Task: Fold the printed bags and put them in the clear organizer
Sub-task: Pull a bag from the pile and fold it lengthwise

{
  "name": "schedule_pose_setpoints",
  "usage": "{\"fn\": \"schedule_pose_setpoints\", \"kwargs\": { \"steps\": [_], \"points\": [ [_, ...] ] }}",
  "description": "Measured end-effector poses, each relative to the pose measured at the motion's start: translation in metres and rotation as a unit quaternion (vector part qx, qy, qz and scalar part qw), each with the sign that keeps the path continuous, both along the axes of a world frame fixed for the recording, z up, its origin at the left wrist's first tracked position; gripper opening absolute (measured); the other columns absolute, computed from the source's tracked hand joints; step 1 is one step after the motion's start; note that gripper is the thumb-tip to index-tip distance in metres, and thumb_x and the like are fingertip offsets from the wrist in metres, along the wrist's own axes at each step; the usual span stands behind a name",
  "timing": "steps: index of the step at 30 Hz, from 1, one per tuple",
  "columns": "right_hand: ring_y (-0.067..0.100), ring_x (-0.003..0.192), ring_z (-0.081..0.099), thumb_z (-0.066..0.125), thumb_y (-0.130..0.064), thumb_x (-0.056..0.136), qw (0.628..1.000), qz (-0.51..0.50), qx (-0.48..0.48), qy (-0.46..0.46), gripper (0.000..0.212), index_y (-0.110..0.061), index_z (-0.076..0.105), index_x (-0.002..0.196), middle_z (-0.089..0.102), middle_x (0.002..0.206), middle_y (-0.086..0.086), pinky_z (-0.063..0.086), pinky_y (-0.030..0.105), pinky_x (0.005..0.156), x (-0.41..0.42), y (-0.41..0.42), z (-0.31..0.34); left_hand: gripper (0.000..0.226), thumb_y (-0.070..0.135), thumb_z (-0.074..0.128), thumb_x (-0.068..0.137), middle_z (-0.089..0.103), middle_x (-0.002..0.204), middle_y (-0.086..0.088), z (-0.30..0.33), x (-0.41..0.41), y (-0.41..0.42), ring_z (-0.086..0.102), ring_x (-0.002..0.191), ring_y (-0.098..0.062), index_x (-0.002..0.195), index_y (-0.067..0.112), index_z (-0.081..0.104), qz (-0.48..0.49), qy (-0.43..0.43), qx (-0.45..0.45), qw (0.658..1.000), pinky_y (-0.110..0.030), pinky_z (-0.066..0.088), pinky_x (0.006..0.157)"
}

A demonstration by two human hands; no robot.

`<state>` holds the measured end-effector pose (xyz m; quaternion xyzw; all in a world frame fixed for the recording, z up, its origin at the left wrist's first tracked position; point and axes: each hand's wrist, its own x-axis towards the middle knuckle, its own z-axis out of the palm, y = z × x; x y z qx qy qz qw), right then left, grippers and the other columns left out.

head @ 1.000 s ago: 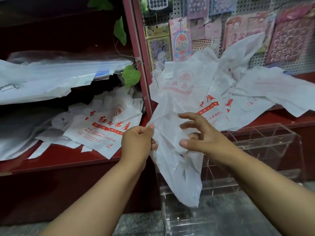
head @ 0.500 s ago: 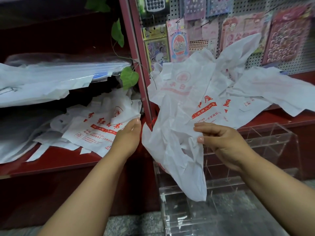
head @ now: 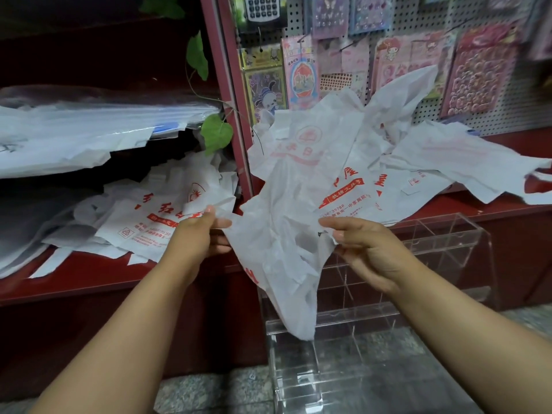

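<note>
A crumpled white printed bag hangs between my hands, its lower end drooping over the clear organizer. My left hand pinches the bag's left edge between thumb and fingers. My right hand pinches its right edge. The organizer is a transparent acrylic box with dividers, standing on the floor below the red shelf. More printed bags lie heaped on the shelf behind the held one. Another pile of printed bags lies on the left shelf.
A red shelf unit spans the scene, with a red upright post between its two bays. Sticker packs and a calculator hang on the pegboard behind. Clear plastic sheets lie stacked upper left. A green vine trails down.
My left hand came back from the left shelf pile and took the bag's left edge. My right hand shifted its grip to the right edge, and the bag is now spread wider.
</note>
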<state>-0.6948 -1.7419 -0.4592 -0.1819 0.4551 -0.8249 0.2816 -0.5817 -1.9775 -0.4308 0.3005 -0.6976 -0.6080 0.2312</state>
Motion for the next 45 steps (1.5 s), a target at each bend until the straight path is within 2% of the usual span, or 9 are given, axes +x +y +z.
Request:
{"fn": "schedule_pose_setpoints", "kwargs": {
  "steps": [5, 10, 16, 20, 25, 30, 35, 42, 45],
  "points": [
    [0.015, 0.112, 0.063, 0.067, 0.015, 0.059, 0.997, 0.007, 0.001, 0.072, 0.054, -0.001, 0.065, 0.11, 0.065, 0.122, 0.01, 0.053, 0.021, 0.086, 0.002, 0.005, 0.0, 0.043, 0.031, 0.036, 0.106, 0.07, 0.092, -0.019, 0.006, 0.01, -0.005, 0.069, 0.075, -0.024, 0.102, -0.003, 0.061, 0.011, 0.048, 0.06, 0.997, -0.026, 0.059, 0.06],
    [0.013, 0.103, 0.064, 0.074, -0.008, 0.066, 0.989, -0.088, 0.027, 0.12, 0.026, -0.009, 0.073, 0.091, 0.069, 0.109, 0.004, 0.05, 0.02, 0.087, -0.005, 0.008, 0.004, 0.026, 0.001, 0.04, 0.094, 0.068, 0.102, -0.022, 0.014, 0.023, -0.018, 0.073, 0.077, -0.024, 0.103, -0.003, 0.063, -0.027, 0.084, 0.069, 0.994, -0.033, 0.06, 0.078],
    [0.006, 0.058, 0.047, 0.058, -0.011, 0.093, 0.974, -0.224, 0.017, -0.021, 0.01, -0.01, 0.064, 0.084, 0.06, 0.067, -0.003, 0.044, 0.015, 0.058, -0.026, 0.027, 0.009, 0.008, 0.009, 0.072, 0.086, 0.066, 0.078, -0.007, 0.019, 0.045, -0.04, 0.058, 0.063, -0.014, 0.085, 0.017, 0.072, -0.009, -0.067, -0.282, 0.957, -0.006, 0.041, 0.047],
    [0.005, 0.05, 0.045, 0.059, -0.015, 0.093, 0.97, -0.234, -0.025, -0.055, 0.017, -0.011, 0.057, 0.077, 0.046, 0.058, -0.001, 0.044, 0.016, 0.051, -0.031, 0.029, 0.017, 0.014, 0.013, 0.075, 0.082, 0.05, 0.114, 0.001, 0.02, 0.046, -0.051, 0.052, 0.085, 0.006, 0.07, 0.014, 0.068, 0.019, -0.012, -0.345, 0.938, -0.005, 0.039, 0.072],
    [0.011, 0.065, 0.065, 0.062, -0.034, 0.082, 0.967, -0.201, -0.151, -0.043, 0.026, -0.011, 0.057, 0.091, 0.065, 0.07, 0.003, 0.057, 0.025, 0.07, -0.032, 0.035, 0.044, 0.032, 0.043, 0.081, 0.057, 0.071, 0.078, 0.005, 0.035, 0.048, -0.043, 0.065, 0.063, -0.006, 0.066, 0.015, 0.066, -0.033, 0.192, -0.094, 0.976, -0.021, 0.055, 0.056],
    [0.008, 0.109, 0.062, 0.075, -0.055, 0.061, 0.962, -0.041, 0.107, 0.249, 0.064, -0.019, 0.057, 0.112, 0.071, 0.106, -0.004, 0.04, 0.034, 0.108, -0.025, 0.022, 0.028, 0.014, 0.02, 0.062, 0.089, 0.069, 0.061, 0.002, 0.032, 0.034, -0.035, 0.063, 0.051, -0.009, 0.076, 0.016, 0.062, -0.001, 0.214, 0.01, 0.977, -0.021, 0.053, 0.05],
    [-0.008, 0.1, 0.058, 0.08, -0.054, 0.064, 0.851, 0.008, 0.286, 0.44, 0.042, -0.032, 0.068, 0.098, 0.066, 0.105, -0.021, 0.042, 0.013, 0.087, -0.008, 0.013, 0.017, 0.017, 0.025, 0.062, 0.092, 0.071, 0.075, -0.007, 0.017, 0.018, -0.032, 0.068, 0.058, -0.015, 0.089, 0.008, 0.06, 0.0, 0.14, 0.065, 0.988, -0.027, 0.057, 0.055],
    [0.015, 0.061, 0.045, 0.072, -0.02, 0.084, 0.886, -0.148, 0.274, 0.344, 0.035, 0.01, 0.056, 0.074, 0.05, 0.067, 0.011, 0.035, 0.024, 0.057, -0.003, -0.006, 0.0, 0.106, 0.073, 0.072, 0.053, 0.066, 0.12, -0.024, -0.002, 0.024, -0.027, 0.063, 0.111, -0.045, 0.128, -0.001, 0.056, -0.007, 0.183, 0.352, 0.918, -0.062, 0.042, 0.1],
    [0.012, 0.056, 0.039, 0.071, -0.017, 0.084, 0.89, -0.19, 0.258, 0.326, 0.038, 0.006, 0.05, 0.065, 0.042, 0.061, 0.01, 0.031, 0.026, 0.056, -0.002, -0.011, -0.006, 0.088, 0.068, 0.067, 0.063, 0.071, 0.112, -0.017, -0.013, 0.031, -0.015, 0.067, 0.107, -0.036, 0.119, 0.002, 0.057, -0.032, 0.117, 0.316, 0.941, -0.054, 0.048, 0.096]
  ]
}}
